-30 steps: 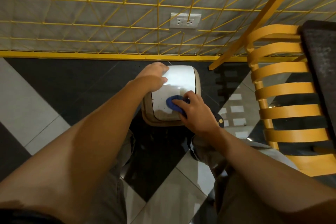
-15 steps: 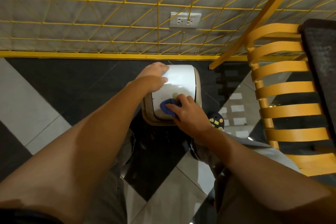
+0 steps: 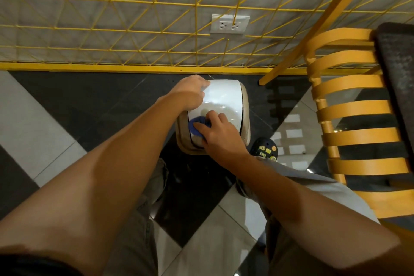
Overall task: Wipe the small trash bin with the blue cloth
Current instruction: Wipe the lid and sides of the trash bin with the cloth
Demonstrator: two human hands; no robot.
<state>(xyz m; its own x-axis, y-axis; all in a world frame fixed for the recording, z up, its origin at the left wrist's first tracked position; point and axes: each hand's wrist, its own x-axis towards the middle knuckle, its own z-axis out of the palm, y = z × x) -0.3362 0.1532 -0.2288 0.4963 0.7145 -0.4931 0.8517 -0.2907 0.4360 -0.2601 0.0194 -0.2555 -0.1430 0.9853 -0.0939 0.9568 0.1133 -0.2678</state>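
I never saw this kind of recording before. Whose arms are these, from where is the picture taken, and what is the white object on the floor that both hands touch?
There is no machine here. The arms belong to a person, and the camera sits on that person's head and looks down, so you see their own arms and legs. The white object is a small trash bin. It stands on black and white floor tiles, close to a yellow wire grid. The left hand grips the bin's far left corner. The right hand holds a bunched blue cloth against the near left part of the bin's top. A yellow slatted chair stands at the right, and the person's shoe shows beside the bin.
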